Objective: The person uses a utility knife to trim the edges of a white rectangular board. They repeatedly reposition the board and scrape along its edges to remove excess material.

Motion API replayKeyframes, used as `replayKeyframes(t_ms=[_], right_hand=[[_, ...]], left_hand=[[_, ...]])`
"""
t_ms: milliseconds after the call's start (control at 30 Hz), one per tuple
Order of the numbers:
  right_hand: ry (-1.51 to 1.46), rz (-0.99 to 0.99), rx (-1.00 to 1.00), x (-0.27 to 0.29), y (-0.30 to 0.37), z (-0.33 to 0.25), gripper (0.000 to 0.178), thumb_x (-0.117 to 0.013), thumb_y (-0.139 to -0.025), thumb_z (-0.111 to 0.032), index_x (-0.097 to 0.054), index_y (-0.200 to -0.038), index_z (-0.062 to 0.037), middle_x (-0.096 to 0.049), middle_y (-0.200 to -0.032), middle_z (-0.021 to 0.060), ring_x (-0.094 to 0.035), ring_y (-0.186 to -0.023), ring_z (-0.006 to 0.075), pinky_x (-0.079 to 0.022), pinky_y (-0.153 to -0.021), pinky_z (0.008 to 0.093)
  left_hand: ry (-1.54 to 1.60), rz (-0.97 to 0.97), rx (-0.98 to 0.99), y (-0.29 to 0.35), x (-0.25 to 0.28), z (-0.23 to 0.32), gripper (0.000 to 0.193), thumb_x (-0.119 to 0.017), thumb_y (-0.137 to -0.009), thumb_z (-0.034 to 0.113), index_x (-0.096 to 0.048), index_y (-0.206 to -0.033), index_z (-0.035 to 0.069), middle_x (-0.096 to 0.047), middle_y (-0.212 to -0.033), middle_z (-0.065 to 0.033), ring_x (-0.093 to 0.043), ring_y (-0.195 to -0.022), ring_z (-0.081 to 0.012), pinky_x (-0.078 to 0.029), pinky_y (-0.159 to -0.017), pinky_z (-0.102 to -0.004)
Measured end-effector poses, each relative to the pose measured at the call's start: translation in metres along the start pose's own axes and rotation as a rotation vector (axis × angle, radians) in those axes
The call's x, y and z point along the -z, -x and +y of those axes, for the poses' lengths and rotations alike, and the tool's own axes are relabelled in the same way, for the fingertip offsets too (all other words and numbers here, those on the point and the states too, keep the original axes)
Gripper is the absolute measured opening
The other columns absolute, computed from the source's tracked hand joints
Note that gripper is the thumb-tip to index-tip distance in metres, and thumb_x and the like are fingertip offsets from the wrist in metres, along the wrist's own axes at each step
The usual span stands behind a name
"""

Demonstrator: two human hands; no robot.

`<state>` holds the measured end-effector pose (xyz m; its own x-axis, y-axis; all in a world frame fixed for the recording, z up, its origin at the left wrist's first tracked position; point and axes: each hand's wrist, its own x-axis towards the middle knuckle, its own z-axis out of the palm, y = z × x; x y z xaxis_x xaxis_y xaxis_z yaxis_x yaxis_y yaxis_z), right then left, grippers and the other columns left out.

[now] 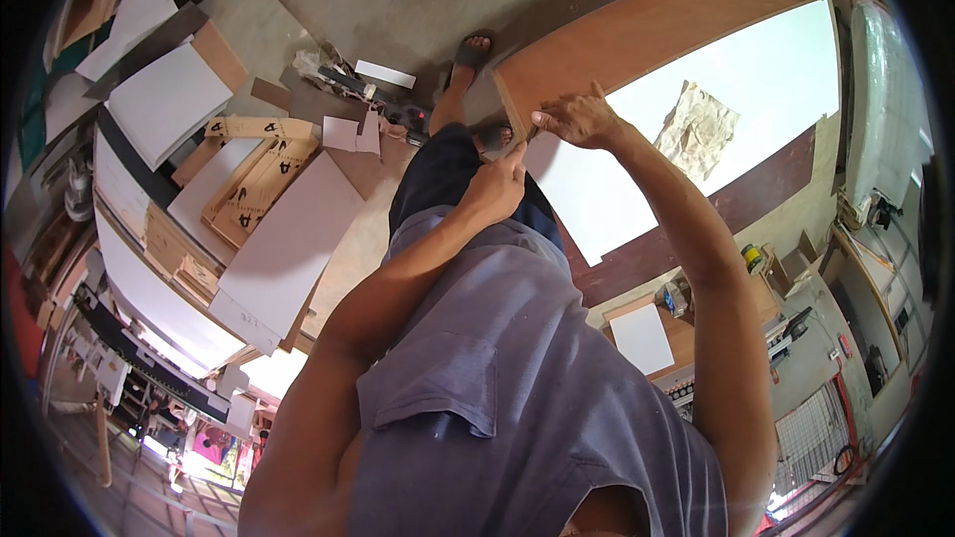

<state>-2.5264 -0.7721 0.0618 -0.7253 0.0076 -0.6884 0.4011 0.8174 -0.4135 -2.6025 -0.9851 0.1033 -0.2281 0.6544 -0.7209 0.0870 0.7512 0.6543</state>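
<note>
My left hand [495, 187] is closed, fingers pinched round the lower end of a small thin dark piece [532, 131] whose kind I cannot make out. Next to it, my right hand [582, 119] lies over the near left end of a brown panel [587, 50], its fingers stretched out and its thumb by the top of the dark piece. Beneath my right forearm a large white sheet [597, 189] spreads over brown boards. A crumpled piece of brown paper [701, 129] rests on that sheet, right of my right hand.
White boards [288, 249] and a wooden frame [244, 189] are piled on the left. Offcuts [353, 134] and a dark power tool [403, 119] lie on the floor near my feet. A small white panel [642, 338] and a yellow-green roll [752, 259] sit at the right.
</note>
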Motion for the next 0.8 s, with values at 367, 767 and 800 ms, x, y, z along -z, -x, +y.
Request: replayKeyframes(t_ms=[367, 767, 800], right_hand=[[-0.104, -0.053, -0.054, 0.003, -0.007, -0.007, 0.079, -0.018, -0.097, -0.068, -0.074, -0.098, -0.0134, -0.070, -0.105, 0.0143, -0.056, -0.119, 0.0341, -0.017, -0.105, 0.0699], [-0.087, 0.531, 0.028, -0.035, 0.010, -0.007, 0.051, -0.039, -0.099, -0.047, -0.065, -0.117, -0.0073, -0.063, -0.119, 0.0156, -0.052, -0.122, 0.0343, -0.024, -0.112, 0.0558], [-0.098, 0.790, 0.038, -0.033, 0.023, -0.017, 0.043, -0.048, -0.099, -0.040, -0.062, -0.122, -0.0065, -0.062, -0.122, 0.0159, -0.053, -0.120, 0.0348, -0.029, -0.111, 0.0526]], left_hand=[[-0.036, -0.032, 0.066, 0.004, 0.008, 0.014, 0.042, -0.045, -0.097, 0.020, -0.051, -0.136, 0.005, -0.062, -0.113, -0.0296, -0.059, -0.109, -0.0444, -0.047, -0.093, -0.0500], [0.010, -0.177, 0.327, -0.020, 0.017, 0.000, 0.043, -0.044, -0.097, 0.022, -0.049, -0.139, 0.009, -0.068, -0.092, -0.0211, -0.067, -0.064, -0.0275, -0.054, -0.059, -0.0390], [0.112, -0.138, 0.355, -0.028, 0.019, -0.021, 0.045, -0.044, -0.097, 0.020, -0.045, -0.142, 0.010, -0.064, -0.080, -0.0134, -0.057, -0.049, -0.0176, -0.046, -0.042, -0.0313]])
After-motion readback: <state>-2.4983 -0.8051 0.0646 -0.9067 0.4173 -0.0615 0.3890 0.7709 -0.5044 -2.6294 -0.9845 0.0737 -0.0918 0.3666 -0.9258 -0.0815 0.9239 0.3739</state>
